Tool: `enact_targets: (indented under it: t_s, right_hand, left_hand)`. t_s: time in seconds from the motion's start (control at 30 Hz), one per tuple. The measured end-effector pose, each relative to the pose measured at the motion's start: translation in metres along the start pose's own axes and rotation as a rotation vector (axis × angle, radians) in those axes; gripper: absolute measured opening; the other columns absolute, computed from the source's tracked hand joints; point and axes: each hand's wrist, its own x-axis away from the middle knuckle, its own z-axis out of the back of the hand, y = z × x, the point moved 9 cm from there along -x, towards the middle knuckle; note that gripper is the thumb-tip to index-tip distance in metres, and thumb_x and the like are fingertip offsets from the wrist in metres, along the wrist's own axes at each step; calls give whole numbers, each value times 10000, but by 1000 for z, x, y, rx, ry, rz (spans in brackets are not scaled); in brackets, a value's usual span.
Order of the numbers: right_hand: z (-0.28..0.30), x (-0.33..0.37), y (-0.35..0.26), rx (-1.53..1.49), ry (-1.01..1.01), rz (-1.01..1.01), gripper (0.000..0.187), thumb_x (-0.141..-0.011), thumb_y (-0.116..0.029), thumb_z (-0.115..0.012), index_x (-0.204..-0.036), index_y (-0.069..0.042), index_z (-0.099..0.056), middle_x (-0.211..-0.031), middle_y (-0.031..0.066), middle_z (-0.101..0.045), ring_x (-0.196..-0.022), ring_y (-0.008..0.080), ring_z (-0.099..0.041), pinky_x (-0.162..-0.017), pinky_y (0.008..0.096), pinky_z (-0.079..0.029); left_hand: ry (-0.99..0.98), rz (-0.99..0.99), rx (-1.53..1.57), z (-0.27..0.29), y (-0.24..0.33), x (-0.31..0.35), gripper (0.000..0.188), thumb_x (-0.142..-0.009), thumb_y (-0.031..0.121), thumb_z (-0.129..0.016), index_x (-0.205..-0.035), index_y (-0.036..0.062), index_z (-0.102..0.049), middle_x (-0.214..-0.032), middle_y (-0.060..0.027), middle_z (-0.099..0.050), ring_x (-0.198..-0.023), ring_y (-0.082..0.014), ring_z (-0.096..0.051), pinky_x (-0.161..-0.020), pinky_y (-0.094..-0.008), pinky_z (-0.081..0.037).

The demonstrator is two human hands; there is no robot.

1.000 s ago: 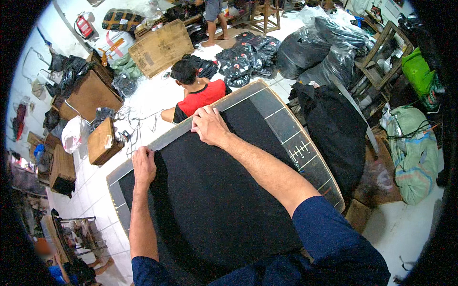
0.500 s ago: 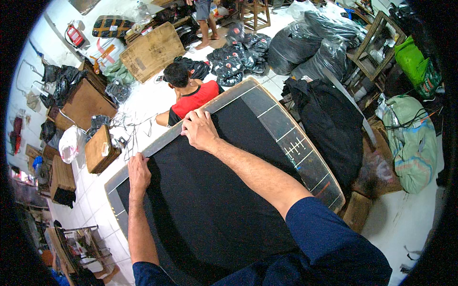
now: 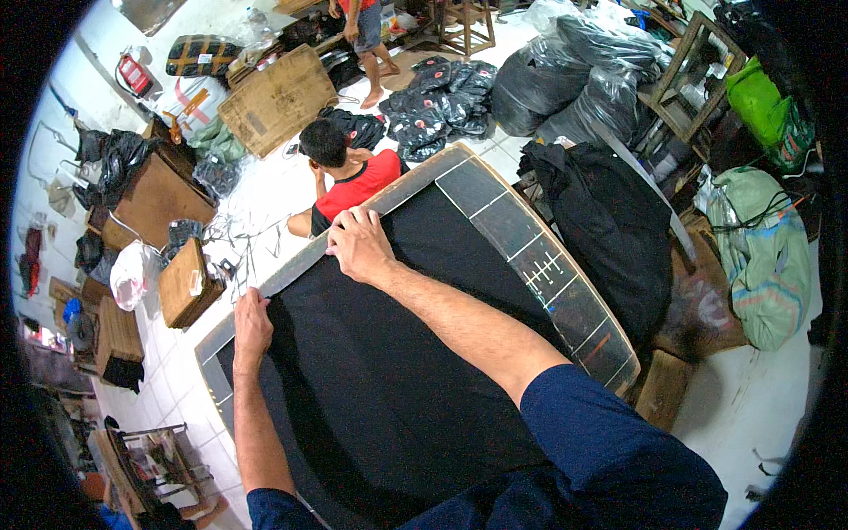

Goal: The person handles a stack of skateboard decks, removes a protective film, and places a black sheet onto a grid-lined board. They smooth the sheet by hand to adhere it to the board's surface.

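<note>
A large black cloth (image 3: 415,353) lies over a dark board (image 3: 574,305) with pale edges and white ruled lines. At the far left of the cloth, my left hand (image 3: 253,327) is closed on its edge, fingertips at the board's rim. Farther along the same far edge, my right hand (image 3: 360,246) is curled with fingers and thumb pinching the cloth, close to the rim. Both forearms reach across the cloth, and the fingertips are partly hidden. A fold or dark shading runs down the cloth beside my left forearm.
Just beyond the board sits a person in a red top (image 3: 367,185). Another person (image 3: 367,53) stands farther back. Black bagged bundles (image 3: 442,106) lie on the floor. Dark cloth (image 3: 601,221) hangs right of the board; a green sack (image 3: 760,265) stands beyond it.
My right hand has shifted slightly left along the far edge. The left hand keeps nearly the same place. At the back, the standing person has moved a little.
</note>
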Motion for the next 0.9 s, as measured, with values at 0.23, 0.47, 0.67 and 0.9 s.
enact_targets:
  t_s: [0.23, 0.47, 0.67, 0.9]
  right_hand:
    - [48, 17, -9, -45, 97, 53, 245, -898, -272, -788, -1081, -117, -742, -1246, 75, -631, -1290, 310, -530, -1091, 484, -394]
    - [183, 110, 77, 332, 249, -337, 180, -885, -264, -794, -1024, -165, -734, -1097, 69, -675, -1080, 314, -587, -935, 486, -452]
    - [185, 97, 127, 372, 169, -470, 193, -874, -328, -829, -897, -143, -780, -929, 55, -729, -996, 296, -644, -907, 462, -487]
    - [170, 71, 143, 330, 17, -624, 172, -825, -305, -808, -851, -135, -813, -1007, 88, -772, -1073, 320, -673, -962, 471, -513]
  left_hand:
    - [-44, -35, -36, 1, 8, -3, 133, -984, 104, -676, -1012, 4, -591, -929, -224, -637, -941, -422, -591, -886, -515, -462]
    - [211, -137, 34, 9, 98, 3, 378, -927, 137, -760, -1270, 14, -662, -1303, -192, -662, -1284, -387, -584, -1138, -491, -430]
    - [-11, -504, 14, -70, 269, -14, 674, -1022, 272, -639, -1561, -66, -419, -1656, -257, -387, -1576, -409, -306, -1301, -555, -212]
    - [-41, -562, -14, -114, 327, -64, 635, -1066, 290, -539, -1565, -77, -402, -1664, -276, -362, -1581, -407, -297, -1301, -542, -217]
